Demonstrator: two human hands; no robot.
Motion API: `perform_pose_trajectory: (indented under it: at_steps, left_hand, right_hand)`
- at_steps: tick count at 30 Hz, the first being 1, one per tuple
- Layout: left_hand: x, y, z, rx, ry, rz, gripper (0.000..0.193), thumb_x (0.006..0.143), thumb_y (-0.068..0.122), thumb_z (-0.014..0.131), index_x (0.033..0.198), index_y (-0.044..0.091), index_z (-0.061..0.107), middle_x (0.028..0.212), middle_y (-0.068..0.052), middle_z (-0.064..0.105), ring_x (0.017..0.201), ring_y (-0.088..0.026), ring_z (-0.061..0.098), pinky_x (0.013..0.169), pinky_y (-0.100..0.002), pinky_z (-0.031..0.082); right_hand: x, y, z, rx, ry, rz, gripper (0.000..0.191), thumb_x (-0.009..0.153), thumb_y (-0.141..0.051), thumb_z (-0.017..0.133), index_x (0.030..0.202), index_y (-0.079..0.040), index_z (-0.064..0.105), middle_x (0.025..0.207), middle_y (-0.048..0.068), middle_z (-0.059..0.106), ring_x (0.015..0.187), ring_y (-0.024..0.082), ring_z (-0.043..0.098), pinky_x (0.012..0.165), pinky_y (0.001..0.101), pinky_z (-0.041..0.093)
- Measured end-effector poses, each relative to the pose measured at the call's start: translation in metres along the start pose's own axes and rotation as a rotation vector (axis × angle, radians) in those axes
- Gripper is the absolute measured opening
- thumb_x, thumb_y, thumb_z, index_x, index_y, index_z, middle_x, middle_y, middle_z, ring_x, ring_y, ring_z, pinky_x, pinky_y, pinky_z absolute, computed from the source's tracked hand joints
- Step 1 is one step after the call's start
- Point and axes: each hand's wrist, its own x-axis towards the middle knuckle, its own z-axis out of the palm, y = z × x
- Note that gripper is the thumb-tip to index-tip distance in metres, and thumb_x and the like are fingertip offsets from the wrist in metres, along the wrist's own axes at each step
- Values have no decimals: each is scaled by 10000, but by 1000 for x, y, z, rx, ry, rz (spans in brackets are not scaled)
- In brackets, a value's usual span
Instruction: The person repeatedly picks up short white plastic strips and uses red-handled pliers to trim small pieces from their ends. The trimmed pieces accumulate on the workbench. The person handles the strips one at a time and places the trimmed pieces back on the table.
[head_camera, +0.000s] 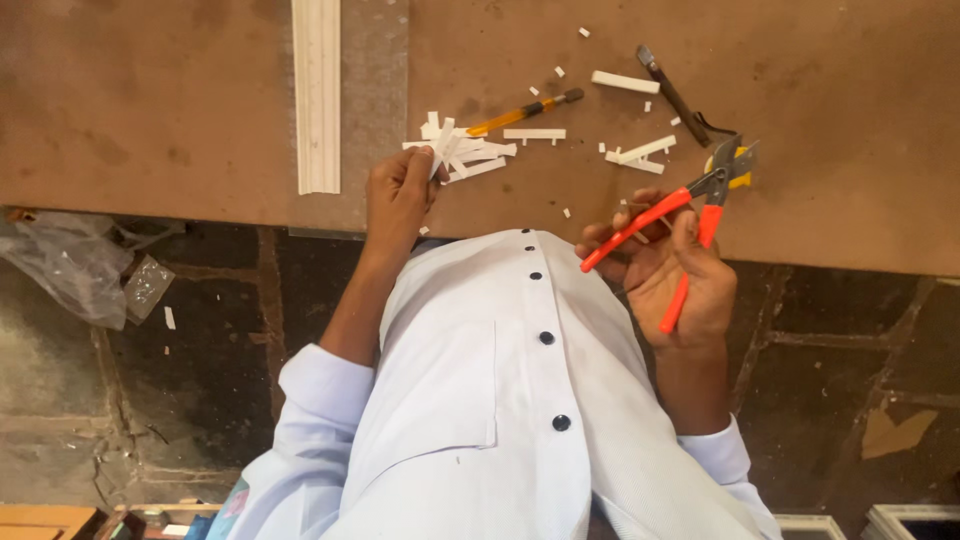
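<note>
My left hand (398, 196) rests at the edge of the brown board table (180, 110) and pinches a short white plastic strip (441, 148) beside a pile of similar cut white pieces (480, 155). My right hand (672, 285) is raised in front of the table edge and grips the red handles of a pair of cutting pliers (703, 196). The grey jaws of the pliers point up and to the right, over the table. My white buttoned shirt (500, 400) fills the lower middle of the view.
A long white moulded strip (317, 95) lies upright on the table at left. A screwdriver with an amber handle (522, 114), a dark-handled tool (674, 96) and loose white offcuts (638, 152) lie nearby. A crumpled clear plastic bag (70, 265) lies on the dark stone floor.
</note>
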Motion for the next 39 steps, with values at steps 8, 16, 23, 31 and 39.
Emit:
perform_pose_trajectory:
  at_steps: [8,16,23,31,39]
  left_hand:
    - [30,-8,26,279,78,115,410,1071,284,543,828,8,723,593,-2,532,552,-94,480,509,-307,373]
    - [39,-8,54,769,168,374,214,976,272,651,982,64,702,1030,-137,638,1049,-319,560,869,-497,401]
    - [37,4,69,950,222,435,407,872,235,722,1224,66,606,1321,-230,476,1262,-410,356,950,-591,287]
    - [59,15,143,846,-99,723,482,903,100,626,1374,49,535,1449,-170,491,1339,-368,445,1117,-537,353]
    - [97,18,216,1149,-276,833,522,893,232,722,1328,13,534,1396,-182,495,1289,-409,452,1023,-586,340]
  right_hand:
    - [-10,-4,-22,235,189,-13,401,1037,-263,561,1335,1,515,1196,167,592,1240,376,588,1120,599,460]
    - [-27,-15,-49,256,299,-99,363,966,-163,587,1284,0,527,1164,183,593,1194,377,598,1097,603,461]
    - [-30,-20,-64,310,311,-176,329,970,-100,573,1288,-25,536,1126,132,602,1187,342,593,1118,589,465]
    - [-23,-31,-68,225,336,-240,400,996,-136,545,1385,-52,503,1136,116,590,1222,320,598,1123,558,481]
    - [-24,-35,-82,242,251,-396,430,1107,-310,486,1458,-62,483,1218,100,622,1232,329,619,1070,555,518]
